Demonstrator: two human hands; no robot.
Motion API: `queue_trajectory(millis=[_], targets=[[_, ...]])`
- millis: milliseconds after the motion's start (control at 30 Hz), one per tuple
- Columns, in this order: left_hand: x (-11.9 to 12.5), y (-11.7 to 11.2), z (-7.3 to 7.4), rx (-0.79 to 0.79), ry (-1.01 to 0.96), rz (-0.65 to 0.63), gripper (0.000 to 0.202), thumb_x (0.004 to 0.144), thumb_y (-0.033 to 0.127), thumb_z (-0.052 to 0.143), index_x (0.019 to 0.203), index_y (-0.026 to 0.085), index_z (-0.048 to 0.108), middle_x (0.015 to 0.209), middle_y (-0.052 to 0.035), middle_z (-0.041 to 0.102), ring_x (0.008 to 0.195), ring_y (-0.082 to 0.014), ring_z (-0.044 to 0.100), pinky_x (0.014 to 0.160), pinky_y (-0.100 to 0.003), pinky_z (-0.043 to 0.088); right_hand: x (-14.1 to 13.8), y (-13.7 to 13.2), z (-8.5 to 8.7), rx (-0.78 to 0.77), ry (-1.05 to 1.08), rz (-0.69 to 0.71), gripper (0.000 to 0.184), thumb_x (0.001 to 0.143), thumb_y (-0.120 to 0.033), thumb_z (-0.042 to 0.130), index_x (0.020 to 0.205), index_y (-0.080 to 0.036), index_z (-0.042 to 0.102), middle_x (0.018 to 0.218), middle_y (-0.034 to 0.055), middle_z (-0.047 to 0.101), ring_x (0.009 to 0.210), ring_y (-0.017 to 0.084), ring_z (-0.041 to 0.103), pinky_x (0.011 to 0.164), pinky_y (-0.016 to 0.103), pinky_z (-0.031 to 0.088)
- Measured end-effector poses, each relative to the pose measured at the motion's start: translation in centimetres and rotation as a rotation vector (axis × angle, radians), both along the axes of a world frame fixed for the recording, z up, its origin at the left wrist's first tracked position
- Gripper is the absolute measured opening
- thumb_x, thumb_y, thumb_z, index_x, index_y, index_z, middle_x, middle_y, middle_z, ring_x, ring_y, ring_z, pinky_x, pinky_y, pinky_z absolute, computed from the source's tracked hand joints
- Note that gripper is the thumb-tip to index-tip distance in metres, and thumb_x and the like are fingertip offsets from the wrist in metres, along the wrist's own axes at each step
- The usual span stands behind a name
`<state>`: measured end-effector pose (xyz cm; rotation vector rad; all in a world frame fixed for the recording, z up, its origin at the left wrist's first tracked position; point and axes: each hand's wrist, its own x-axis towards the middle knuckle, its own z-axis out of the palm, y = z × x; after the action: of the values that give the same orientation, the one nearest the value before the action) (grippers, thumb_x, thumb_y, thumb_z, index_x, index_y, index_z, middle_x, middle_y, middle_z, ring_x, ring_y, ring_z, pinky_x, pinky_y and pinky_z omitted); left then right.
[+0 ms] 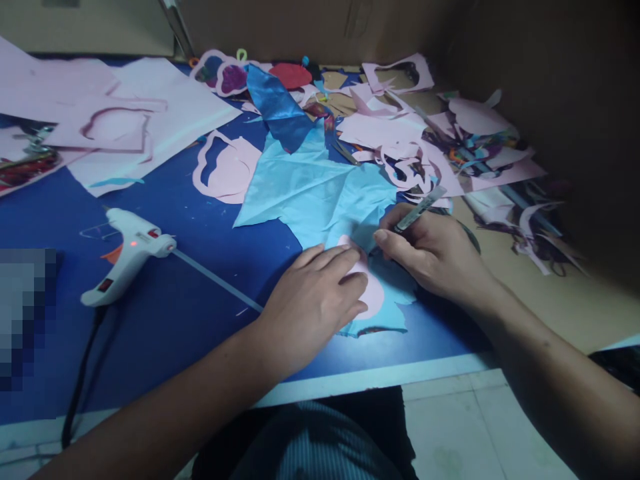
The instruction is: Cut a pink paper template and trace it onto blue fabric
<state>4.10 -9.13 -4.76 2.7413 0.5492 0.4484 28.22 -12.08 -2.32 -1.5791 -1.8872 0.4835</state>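
A light blue piece of shiny fabric (320,190) lies creased on the table near its front edge. On it rests a pink paper cutout (373,297) with a rounded outline. My left hand (320,293) lies flat over the left side of the cutout, its fingers spread and pressing down, so part of the shape is hidden. In my right hand (433,250) is a pen (420,210), gripped with its tip pointing down at the cutout's upper right edge. The tip itself is dim and partly shaded by the hand.
A white glue gun (135,250) with a glue stick in its back lies to the left. A cloud-shaped pink paper piece (230,173) and dark blue fabric (280,107) lie behind. Pink paper scraps (420,160) pile up at right, before a cardboard wall (540,80).
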Motion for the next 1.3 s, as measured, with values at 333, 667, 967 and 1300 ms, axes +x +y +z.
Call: queue_trajectory(millis=[333, 667, 967, 1300], targets=[[0.0, 0.0, 0.1, 0.004, 0.008, 0.002, 0.024, 0.107, 0.033, 0.073, 0.126, 0.020, 0.077, 0.151, -0.0125, 0.070, 0.144, -0.0279, 0.065, 0.124, -0.046, 0.047, 0.1, 0.0, -0.1, 0.009, -0.016, -0.014, 0.024, 0.105, -0.029, 0.067, 0.081, -0.026, 0.065, 0.070, -0.0028, 0.064, 0.061, 0.018, 0.059, 0.060, 0.033, 0.043], [0.0, 0.1, 0.3, -0.006, 0.016, 0.001, 0.024, 0.107, 0.033, 0.072, 0.126, 0.020, 0.077, 0.150, -0.0126, 0.070, 0.143, -0.0283, 0.065, 0.123, -0.046, 0.046, -0.1, 0.1, -0.1, 0.012, -0.018, -0.038, 0.028, 0.107, -0.037, 0.066, 0.081, -0.027, 0.064, 0.072, -0.0003, 0.067, 0.064, 0.021, 0.061, 0.060, 0.035, 0.045], [0.0, 0.0, 0.2, -0.013, 0.013, 0.002, 0.023, 0.107, 0.031, 0.073, 0.126, 0.019, 0.077, 0.154, -0.0134, 0.069, 0.147, -0.0288, 0.062, 0.125, -0.047, 0.046, -0.2, -0.2, -0.1, 0.034, 0.006, -0.078, 0.029, 0.106, -0.037, 0.068, 0.079, -0.025, 0.066, 0.079, 0.0022, 0.071, 0.068, 0.022, 0.064, 0.063, 0.036, 0.046], [0.0, 0.1, 0.2, -0.008, 0.005, -0.001, 0.024, 0.106, 0.031, 0.073, 0.126, 0.018, 0.077, 0.154, -0.0146, 0.069, 0.148, -0.0295, 0.062, 0.125, -0.048, 0.047, -0.3, -1.4, 0.3, -0.004, 0.048, 0.004, 0.027, 0.107, -0.035, 0.065, 0.081, -0.027, 0.065, 0.076, 0.0002, 0.067, 0.064, 0.020, 0.061, 0.061, 0.035, 0.045]])
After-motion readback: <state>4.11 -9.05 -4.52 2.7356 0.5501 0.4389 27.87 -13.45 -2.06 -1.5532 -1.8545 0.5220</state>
